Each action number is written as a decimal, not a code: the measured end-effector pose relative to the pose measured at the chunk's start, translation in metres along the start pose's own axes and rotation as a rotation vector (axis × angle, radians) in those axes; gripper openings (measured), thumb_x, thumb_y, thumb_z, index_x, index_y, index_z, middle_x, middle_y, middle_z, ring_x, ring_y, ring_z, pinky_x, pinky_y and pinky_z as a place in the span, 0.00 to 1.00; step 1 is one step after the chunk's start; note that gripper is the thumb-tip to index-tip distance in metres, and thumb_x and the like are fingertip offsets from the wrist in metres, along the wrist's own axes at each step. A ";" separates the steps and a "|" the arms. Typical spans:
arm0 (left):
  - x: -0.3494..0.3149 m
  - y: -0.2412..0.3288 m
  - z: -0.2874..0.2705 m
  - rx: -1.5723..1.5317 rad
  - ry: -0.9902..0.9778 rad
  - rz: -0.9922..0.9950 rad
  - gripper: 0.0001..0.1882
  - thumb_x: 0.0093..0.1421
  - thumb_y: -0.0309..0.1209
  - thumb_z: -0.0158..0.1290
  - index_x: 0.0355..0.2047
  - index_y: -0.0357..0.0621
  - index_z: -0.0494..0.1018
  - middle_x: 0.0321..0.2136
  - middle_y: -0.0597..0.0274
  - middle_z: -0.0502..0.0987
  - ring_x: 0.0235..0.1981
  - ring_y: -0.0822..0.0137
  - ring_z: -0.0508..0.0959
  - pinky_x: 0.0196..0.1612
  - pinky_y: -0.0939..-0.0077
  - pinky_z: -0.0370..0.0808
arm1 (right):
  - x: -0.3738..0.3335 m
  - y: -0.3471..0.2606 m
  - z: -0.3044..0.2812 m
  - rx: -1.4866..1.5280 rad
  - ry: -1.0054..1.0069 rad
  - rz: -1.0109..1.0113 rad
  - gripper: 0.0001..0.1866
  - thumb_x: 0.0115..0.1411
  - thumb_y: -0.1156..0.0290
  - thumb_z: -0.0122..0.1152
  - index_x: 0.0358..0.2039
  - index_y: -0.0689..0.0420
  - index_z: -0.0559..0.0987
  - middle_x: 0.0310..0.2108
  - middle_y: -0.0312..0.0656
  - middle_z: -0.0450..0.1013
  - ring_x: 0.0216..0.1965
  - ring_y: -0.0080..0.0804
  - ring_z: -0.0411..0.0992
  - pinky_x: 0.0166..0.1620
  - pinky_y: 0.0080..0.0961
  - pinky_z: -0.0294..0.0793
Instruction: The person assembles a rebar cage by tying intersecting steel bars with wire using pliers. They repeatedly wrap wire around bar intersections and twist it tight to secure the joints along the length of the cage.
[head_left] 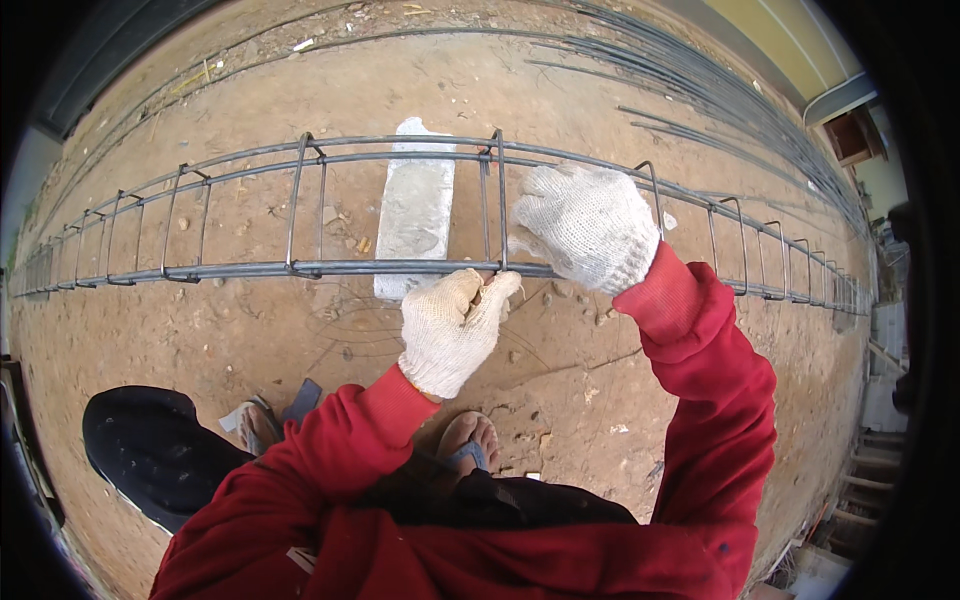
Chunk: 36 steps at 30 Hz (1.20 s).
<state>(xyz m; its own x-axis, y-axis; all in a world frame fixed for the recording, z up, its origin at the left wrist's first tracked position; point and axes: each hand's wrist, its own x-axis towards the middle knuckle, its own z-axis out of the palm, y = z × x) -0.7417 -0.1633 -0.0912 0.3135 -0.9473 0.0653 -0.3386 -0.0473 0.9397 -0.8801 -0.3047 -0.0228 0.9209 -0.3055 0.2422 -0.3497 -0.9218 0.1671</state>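
A long steel rebar cage [330,268] with rectangular stirrups lies across bare dirt in front of me. My left hand [455,325], in a white knit glove, pinches at the near bar where a stirrup [500,205] crosses it; any tool or wire in it is hidden. My right hand [585,228], also gloved, closes around the near bar just right of that stirrup. Both sleeves are red.
A grey concrete block [415,210] lies under the cage. Loose long rebars [700,95] run along the far right. My sandalled feet [468,440] stand on the dirt below the cage. Timber and clutter sit at the right edge [870,440].
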 end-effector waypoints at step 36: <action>0.052 0.049 -0.060 -1.271 -0.642 -1.075 0.20 0.71 0.40 0.45 0.40 0.31 0.75 0.28 0.51 0.79 0.20 0.69 0.80 0.20 0.78 0.80 | -0.045 -0.121 0.025 0.469 0.529 0.532 0.14 0.48 0.69 0.71 0.35 0.58 0.79 0.31 0.43 0.72 0.29 0.45 0.73 0.31 0.39 0.72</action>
<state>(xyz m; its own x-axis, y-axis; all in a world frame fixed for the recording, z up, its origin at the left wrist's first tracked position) -0.6890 -0.1959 -0.0217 -0.5526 -0.6448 -0.5280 0.6854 -0.7121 0.1523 -0.8752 -0.1850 -0.0784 0.4148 -0.6788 0.6059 -0.4954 -0.7271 -0.4753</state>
